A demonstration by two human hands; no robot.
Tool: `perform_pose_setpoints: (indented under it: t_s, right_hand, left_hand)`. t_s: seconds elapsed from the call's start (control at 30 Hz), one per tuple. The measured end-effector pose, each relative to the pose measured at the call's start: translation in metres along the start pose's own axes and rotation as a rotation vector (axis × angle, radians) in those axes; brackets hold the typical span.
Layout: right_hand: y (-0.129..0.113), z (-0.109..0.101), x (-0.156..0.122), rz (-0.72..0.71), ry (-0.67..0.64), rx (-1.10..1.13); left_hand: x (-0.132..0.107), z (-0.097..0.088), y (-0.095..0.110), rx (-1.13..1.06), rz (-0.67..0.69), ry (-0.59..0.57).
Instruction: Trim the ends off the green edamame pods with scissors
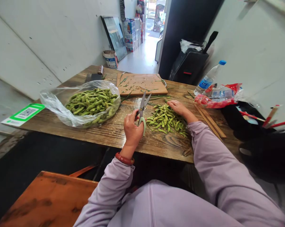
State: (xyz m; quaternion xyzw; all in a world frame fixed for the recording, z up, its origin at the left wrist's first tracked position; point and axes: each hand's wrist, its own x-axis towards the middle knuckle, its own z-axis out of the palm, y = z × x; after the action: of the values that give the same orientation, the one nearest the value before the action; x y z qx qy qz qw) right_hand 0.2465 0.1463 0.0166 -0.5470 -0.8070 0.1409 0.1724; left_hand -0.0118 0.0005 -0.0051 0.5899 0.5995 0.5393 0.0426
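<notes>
- Desk (114, 134): wood-grain top across the middle of the frame, carries all of your stuff.
- Clear bag (50, 99): left of centre, mouth spread wide, green pods (92, 101) heaped inside.
- Cutting board (154, 85): upper centre, flat on the desk, green and brown scraps over it.
- Loose pods (167, 121): piled straight on the desk, just right of centre.
- Water bottle (205, 83): upper right, blue cap, tilted.
- Your left hand (133, 129): centre, closed around the scissors' handles.
- Your right hand (179, 108): right of centre, at the far edge of the loose pile, fingers bent; can't tell if they pinch a pod.
- Scissors (141, 108): centre, blades parted and pointing up the frame, clear of the pile.
- Red bangle (124, 158): lower centre, on your left wrist.
</notes>
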Motion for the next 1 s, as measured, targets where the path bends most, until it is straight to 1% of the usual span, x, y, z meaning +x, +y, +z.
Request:
perform_pose_setpoints:
  t_s: [0.07,0.17,0.23,0.33,0.4,0.5,0.57,0.6,0.67,0.7,0.77,0.83,0.93,1.0]
  right_hand:
    - [-0.012,0.000,-0.012,-0.078,0.012,0.105]
    - [-0.026,-0.014,-0.031,-0.125,0.006,0.286]
    - [-0.029,-0.026,-0.046,-0.122,0.010,0.372]
    - [-0.022,-0.041,-0.078,-0.082,0.079,0.413]
    - [-0.014,-0.043,-0.109,-0.079,0.120,0.359]
    - [-0.002,-0.034,-0.163,-0.150,0.192,0.135]
    - [0.003,-0.022,-0.196,-0.138,0.142,-0.001]
    - [0.005,-0.016,-0.208,-0.119,0.120,-0.039]
    - [0.008,-0.003,-0.219,-0.069,0.108,-0.070]
    - [0.009,0.002,-0.217,-0.037,0.119,-0.075]
    - [0.012,0.013,-0.201,0.013,0.153,-0.076]
    - [0.014,0.023,-0.173,0.019,0.178,-0.074]
    - [0.014,0.037,-0.123,-0.040,0.180,-0.015]
    - [0.011,0.045,-0.092,-0.070,0.222,0.054]
  left_hand:
    - [0.000,0.001,0.000,-0.002,-0.003,-0.008]
    - [0.001,0.001,0.000,-0.009,-0.011,-0.020]
    - [0.002,0.001,0.000,-0.015,-0.007,-0.023]
    - [0.003,0.002,-0.001,-0.019,0.000,-0.021]
    - [0.003,0.003,-0.002,-0.019,0.010,-0.026]
    - [0.003,0.005,-0.003,-0.030,0.038,-0.031]
    - [0.003,0.006,-0.004,-0.039,0.056,-0.033]
    - [0.003,0.006,-0.004,-0.039,0.063,-0.036]
    - [0.004,0.007,-0.004,-0.036,0.072,-0.042]
    - [0.004,0.007,-0.004,-0.033,0.075,-0.045]
    - [0.004,0.006,-0.004,-0.027,0.076,-0.049]
    - [0.004,0.006,-0.005,-0.020,0.075,-0.055]
    - [0.003,0.006,-0.005,-0.012,0.078,-0.065]
    - [0.003,0.006,-0.006,-0.013,0.078,-0.070]
